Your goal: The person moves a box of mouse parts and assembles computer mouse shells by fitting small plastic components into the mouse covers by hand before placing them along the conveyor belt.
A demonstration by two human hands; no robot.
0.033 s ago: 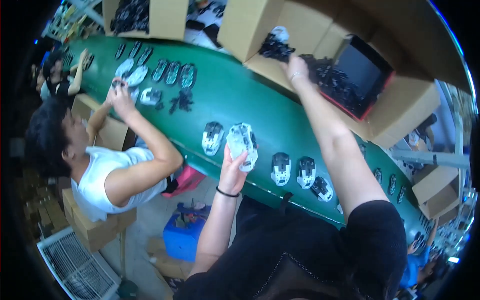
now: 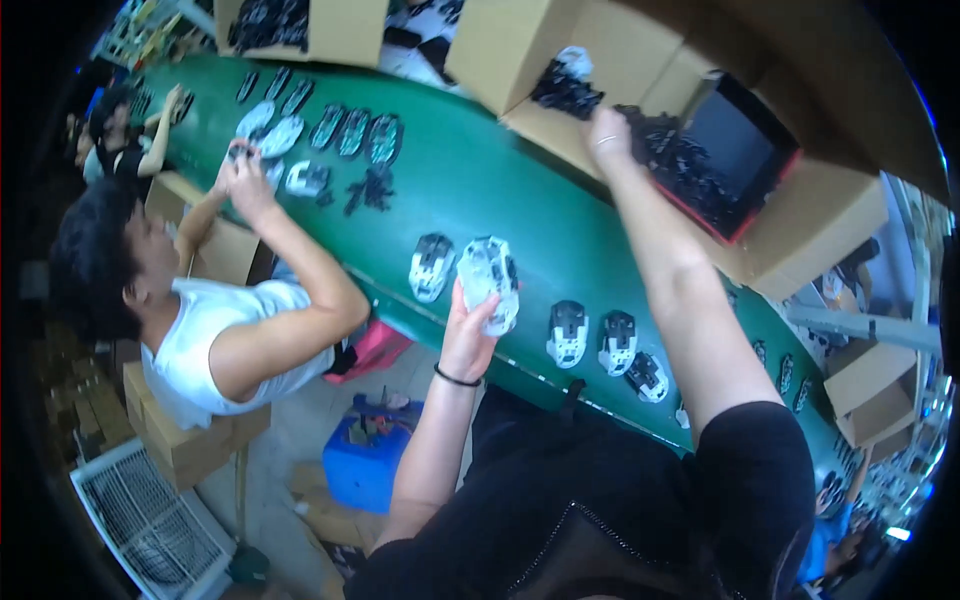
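Note:
My left hand [image 2: 468,335] grips a whitish, partly see-through computer mouse shell [image 2: 488,272] above the near edge of the green table, thumb across its face. Close on its left lies a white and black mouse shell [image 2: 432,268]. More such mouse shells [image 2: 568,335] rest on the table to the right. My right arm stretches forward into an open cardboard box [image 2: 545,130]. There my right hand [image 2: 608,140] has its fingers bent at a heap of small black plastic parts [image 2: 566,92]. What those fingers hold, if anything, is hidden.
Inside the box stands a red-rimmed black tray [image 2: 735,235] with more black parts. On the left a co-worker in a white top [image 2: 250,345] handles a small piece over the green table [image 2: 400,200]. Loose black pieces [image 2: 372,188] lie between us. A blue bin [image 2: 365,470] stands on the floor.
The whole view has shifted slightly. Both my hands keep nearly the same places, the left still around the mouse shell, the right still at the black parts.

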